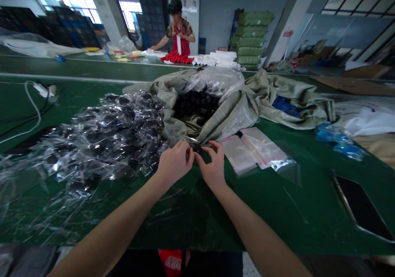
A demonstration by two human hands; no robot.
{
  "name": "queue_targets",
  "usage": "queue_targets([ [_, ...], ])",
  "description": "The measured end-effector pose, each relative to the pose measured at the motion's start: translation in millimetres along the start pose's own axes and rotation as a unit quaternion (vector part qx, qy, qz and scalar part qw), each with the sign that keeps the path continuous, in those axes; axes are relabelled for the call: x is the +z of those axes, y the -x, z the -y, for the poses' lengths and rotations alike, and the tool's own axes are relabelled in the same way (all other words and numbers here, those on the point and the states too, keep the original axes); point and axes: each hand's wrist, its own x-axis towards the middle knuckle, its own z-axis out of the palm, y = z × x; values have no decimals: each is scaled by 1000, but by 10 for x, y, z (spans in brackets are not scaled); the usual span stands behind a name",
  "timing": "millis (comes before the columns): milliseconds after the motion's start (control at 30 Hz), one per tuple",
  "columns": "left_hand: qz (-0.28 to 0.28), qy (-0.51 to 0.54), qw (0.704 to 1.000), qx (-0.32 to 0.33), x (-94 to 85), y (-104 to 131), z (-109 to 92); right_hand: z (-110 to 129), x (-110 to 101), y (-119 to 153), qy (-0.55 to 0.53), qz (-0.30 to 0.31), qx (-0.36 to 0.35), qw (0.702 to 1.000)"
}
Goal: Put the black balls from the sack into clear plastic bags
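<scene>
Between my two hands, in front of a woven sack point(234, 112), is a small black item point(196, 147) with clear plastic film by it. My left hand point(176, 161) has its fingers closed on the film at the item's left side. Fingertips of my right hand point(212, 161) pinch at the item's right side. The open sack holds many black round pieces point(197, 104). To the left lies a large heap of black pieces in clear bags point(117, 133). Two stacks of flat clear bags point(239, 153) lie right of my right hand.
A phone point(362, 205) lies at the right. Behind it are blue wrapped pieces point(341, 141) and another sack point(296, 100) with blue contents. A white cable point(38, 112) is at the left. Across the table stands a person point(182, 34) by red and white items.
</scene>
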Motion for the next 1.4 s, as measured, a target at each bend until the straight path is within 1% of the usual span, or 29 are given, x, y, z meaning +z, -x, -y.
queue_targets([
  [133, -9, -1, 1000, 8, -2, 10, -7, 5, 19, 26, -16, 5, 14, 1000],
  [267, -13, -13, 1000, 14, -1, 21, -24, -32, 36, 37, -23, 25, 11, 999],
  [367, -25, -28, 999, -12, 7, 29, -36, -65, 52, 39, -42, 36, 14, 998],
  [467, -34, -42, 997, -47, 10, 36, -43, -84, 60, 32, -56, 29, 28, 998],
  [533, -32, -50, 997, -50, 7, 40, -47, -87, 63, 26, -65, 29, 41, 997],
  [667, -24, -62, 997, -37, -5, 50, -57, -83, 71, 27, -81, 52, 61, 994],
  [767, -18, -66, 998, -15, 0, 64, -68, -77, 79, 37, -79, 58, 84, 992],
  [933, -14, -61, 997, 37, 34, 96, -111, -60, 87, 50, -96, 61, 154, 982],
  [1067, -10, -61, 997, 48, 52, 109, -145, -39, 100, 59, -146, 64, 205, 966],
  [1267, -24, -60, 996, 58, 90, 122, -139, -14, 106, 66, -180, 73, 230, 954],
  [1400, -26, -53, 995, 74, 129, 145, -159, -23, 111, 73, -191, 52, 250, 948],
])
